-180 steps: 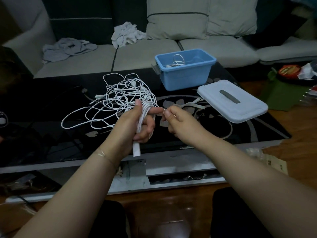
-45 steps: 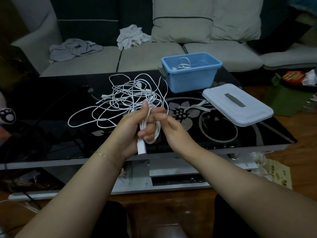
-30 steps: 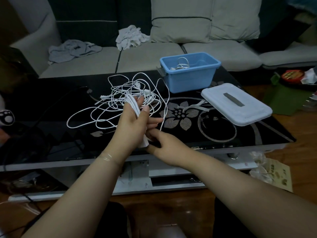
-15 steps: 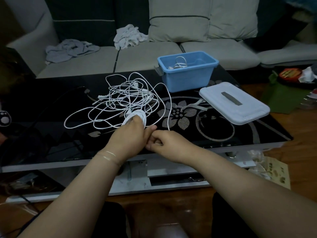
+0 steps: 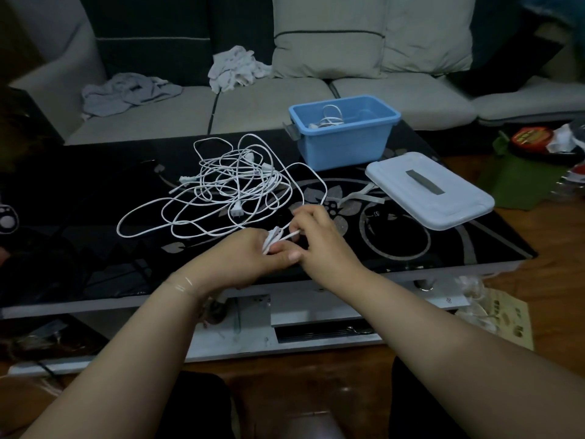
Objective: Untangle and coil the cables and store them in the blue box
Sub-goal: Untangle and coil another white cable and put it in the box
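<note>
A tangle of white cables (image 5: 228, 188) lies on the black glass table (image 5: 95, 198). My left hand (image 5: 250, 258) grips a small coiled bundle of white cable (image 5: 273, 240) near the table's front edge. My right hand (image 5: 319, 239) pinches the strand of that cable just beside the bundle; the strand loops back toward the tangle. The blue box (image 5: 343, 134) stands open at the back of the table with a coiled white cable (image 5: 329, 117) inside.
The box's pale lid (image 5: 427, 188) lies flat to the right of the box. A sofa (image 5: 395, 93) with crumpled cloths (image 5: 234, 71) runs behind the table. Bags and packets (image 5: 531, 144) sit on the wooden floor at right.
Both hands have come down from a raised position to just above the table. My right hand moved from under the bundle to its right side, pulling the strand round it.
</note>
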`<state>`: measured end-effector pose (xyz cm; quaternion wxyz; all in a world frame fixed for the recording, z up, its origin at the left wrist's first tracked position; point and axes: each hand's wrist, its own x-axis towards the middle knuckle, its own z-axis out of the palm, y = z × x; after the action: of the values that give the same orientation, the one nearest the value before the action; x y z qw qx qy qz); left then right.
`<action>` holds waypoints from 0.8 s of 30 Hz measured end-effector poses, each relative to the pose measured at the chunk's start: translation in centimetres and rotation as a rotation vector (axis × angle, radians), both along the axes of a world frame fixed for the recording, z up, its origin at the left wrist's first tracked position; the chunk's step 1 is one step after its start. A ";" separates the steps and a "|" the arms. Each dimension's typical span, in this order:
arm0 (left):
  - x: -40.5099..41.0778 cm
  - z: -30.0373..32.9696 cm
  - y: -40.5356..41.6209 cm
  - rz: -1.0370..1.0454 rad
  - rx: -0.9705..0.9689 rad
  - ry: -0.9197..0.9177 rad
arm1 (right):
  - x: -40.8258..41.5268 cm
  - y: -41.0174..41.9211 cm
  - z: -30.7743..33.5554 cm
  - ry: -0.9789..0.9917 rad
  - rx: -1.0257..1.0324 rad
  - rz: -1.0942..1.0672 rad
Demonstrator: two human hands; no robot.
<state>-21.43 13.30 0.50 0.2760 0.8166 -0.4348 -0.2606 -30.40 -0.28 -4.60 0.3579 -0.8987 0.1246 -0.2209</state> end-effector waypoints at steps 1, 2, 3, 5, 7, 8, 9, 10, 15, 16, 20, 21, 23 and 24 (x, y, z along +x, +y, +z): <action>-0.1 0.2 0.1 0.013 -0.028 0.097 | 0.1 0.0 0.0 -0.029 0.048 0.004; -0.2 0.4 0.2 0.034 -0.060 0.195 | 0.3 0.0 0.0 -0.061 0.095 0.013; -0.5 0.7 0.3 0.053 -0.092 0.285 | 0.5 0.0 -0.1 -0.097 0.142 0.023; -0.9 1.1 0.3 0.052 -0.161 0.415 | 0.9 0.1 0.0 -0.182 0.250 0.041; -1.1 1.4 0.3 0.043 -0.219 0.502 | 1.0 0.3 0.2 -0.250 0.324 0.048; -1.2 1.5 0.3 0.045 -0.238 0.526 | 1.0 0.4 0.4 -0.262 0.357 0.056; -1.1 1.6 0.3 0.049 -0.251 0.538 | 1.0 0.6 0.5 -0.266 0.401 0.068; -1.0 1.6 0.4 0.054 -0.262 0.542 | 1.1 0.8 0.7 -0.266 0.459 0.081; -0.6 1.3 0.6 0.094 -0.304 0.568 | 2.1 1.0 -0.1 -0.216 0.674 0.099; -0.6 1.2 0.6 0.096 -0.312 0.591 | 2.3 1.0 -0.1 -0.200 0.687 0.101; -0.4 1.3 0.7 0.106 -0.342 0.721 | 2.1 1.0 0.1 -0.173 0.792 0.112; -0.4 1.3 0.7 0.107 -0.353 0.759 | 2.1 1.0 0.2 -0.171 0.835 0.119; -0.4 1.4 0.6 0.110 -0.395 0.830 | 2.0 1.1 0.3 -0.167 0.896 0.113; -0.4 1.5 0.5 0.116 -0.423 0.860 | 2.0 1.2 0.5 -0.170 0.920 0.107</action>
<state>-21.81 13.80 1.97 0.6048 0.5836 -0.2784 -0.4649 -28.42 0.96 -4.14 0.7390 -0.6304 0.1333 -0.1967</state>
